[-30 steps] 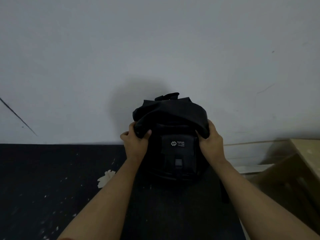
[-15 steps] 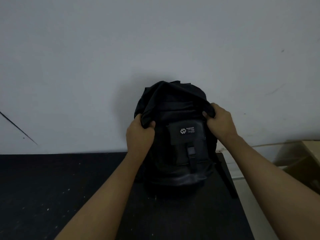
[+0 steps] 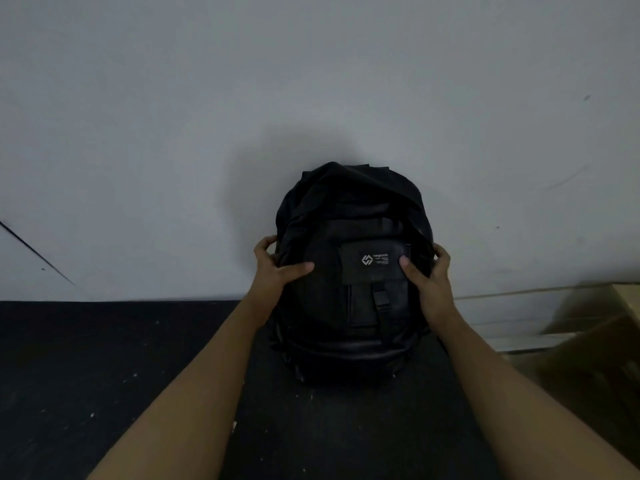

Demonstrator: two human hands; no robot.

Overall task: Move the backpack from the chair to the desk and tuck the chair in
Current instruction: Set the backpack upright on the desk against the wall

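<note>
A black backpack [image 3: 353, 209] with a white logo patch and a front buckle stands upright on the black desk [image 3: 104, 358], its back against the grey wall. My left hand [image 3: 277, 268] clasps its left side, thumb across the front. On the right side my right hand [image 3: 427, 275] grips it, thumb on the logo pocket. The chair is out of view.
The grey wall [image 3: 311, 81] rises straight behind the desk. The desk top is speckled with white flecks. Past the desk's right edge lie pale boards and a wooden box [image 3: 595, 327], blurred.
The flopped-over top of the backpack has been lifted and straightened, so it stands taller. Both hands slid from the top flap down onto the bag's sides.
</note>
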